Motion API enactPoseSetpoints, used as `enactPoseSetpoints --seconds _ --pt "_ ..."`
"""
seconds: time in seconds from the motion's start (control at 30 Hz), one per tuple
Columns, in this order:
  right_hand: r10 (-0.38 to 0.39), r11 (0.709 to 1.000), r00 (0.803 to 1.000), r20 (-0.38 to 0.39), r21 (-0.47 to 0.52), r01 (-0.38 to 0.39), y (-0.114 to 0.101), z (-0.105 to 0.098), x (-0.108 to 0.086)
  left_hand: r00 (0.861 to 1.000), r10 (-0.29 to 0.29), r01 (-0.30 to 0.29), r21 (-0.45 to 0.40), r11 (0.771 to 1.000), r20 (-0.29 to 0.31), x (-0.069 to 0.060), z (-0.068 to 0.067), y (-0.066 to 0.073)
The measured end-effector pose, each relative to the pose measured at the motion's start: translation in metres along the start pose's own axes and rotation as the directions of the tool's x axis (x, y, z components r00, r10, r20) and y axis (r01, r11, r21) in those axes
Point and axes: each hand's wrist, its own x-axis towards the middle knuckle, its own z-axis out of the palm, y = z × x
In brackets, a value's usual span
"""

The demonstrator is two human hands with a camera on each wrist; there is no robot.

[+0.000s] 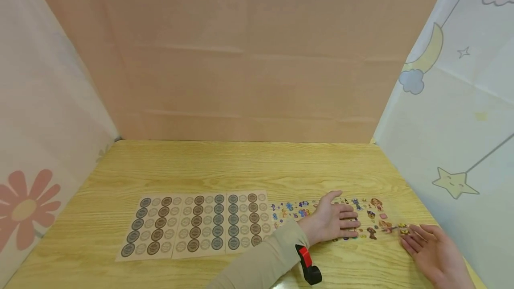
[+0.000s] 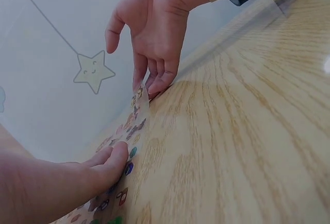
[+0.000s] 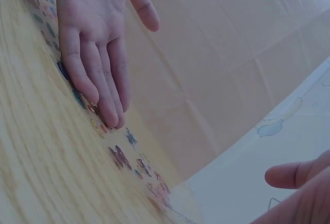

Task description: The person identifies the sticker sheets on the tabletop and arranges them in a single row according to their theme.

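Note:
A clear sheet of colourful cartoon stickers (image 1: 371,215) lies on the right part of the table. My left hand (image 1: 335,221) rests on it on its little-finger edge, fingers straight and thumb raised. At the sheet's right end is my right hand (image 1: 435,251), palm turned up. Its extended fingertips touch the sheet's corner in the left wrist view, where the thumb of the right hand (image 2: 157,33) stands apart. The right wrist view shows the fingers of the left hand (image 3: 98,44) laid along the stickers. Part of the sheet is hidden under the left hand.
Left of the stickers, three tan sheets with rows of round labels (image 1: 196,222) lie side by side on the wooden table (image 1: 241,164). A brown backdrop (image 1: 249,57) stands behind. Printed white cloths (image 1: 474,124) flank both sides.

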Motion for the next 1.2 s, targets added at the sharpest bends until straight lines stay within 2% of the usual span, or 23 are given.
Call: enactPoseSetpoints --seconds 0.17,0.37,0.5,0.8,0.93,1.0,1.13,1.2 --pt "-0.031 0.994 0.999 0.01 -0.102 0.032 -0.003 0.0 -0.001 1.0 0.004 -0.004 0.004 1.0 -0.011 0.001 -0.001 0.001" --pt "-0.054 0.99 0.998 0.037 -0.128 0.059 -0.006 -0.001 0.0 1.0 0.001 -0.001 0.011 1.0 -0.007 0.001 -0.004 0.004" --pt "-0.049 0.993 0.998 0.042 -0.101 0.053 -0.007 -0.005 -0.002 1.0 -0.005 0.005 0.02 1.0 0.002 0.0 -0.006 0.005" --pt "-0.054 0.981 0.997 0.063 -0.184 0.064 -0.007 -0.001 -0.005 1.0 0.004 -0.004 0.019 1.0 0.01 0.0 -0.007 0.004" --pt "-0.051 0.98 0.996 0.074 -0.19 0.064 -0.008 0.0 -0.006 1.0 0.005 -0.005 0.02 1.0 0.011 -0.001 -0.008 0.004" --pt "-0.058 0.983 0.992 0.109 -0.17 0.076 -0.007 -0.001 -0.007 1.0 0.005 -0.005 0.02 1.0 0.013 -0.001 -0.008 0.005" --pt "-0.088 0.994 0.961 0.264 -0.039 0.101 -0.004 -0.009 -0.009 1.0 0.009 -0.01 0.018 1.0 0.019 -0.002 -0.009 0.006" --pt "-0.103 0.994 0.951 0.291 -0.009 0.11 -0.003 -0.012 -0.011 1.0 0.011 -0.011 0.016 1.0 0.025 -0.003 -0.009 0.007"
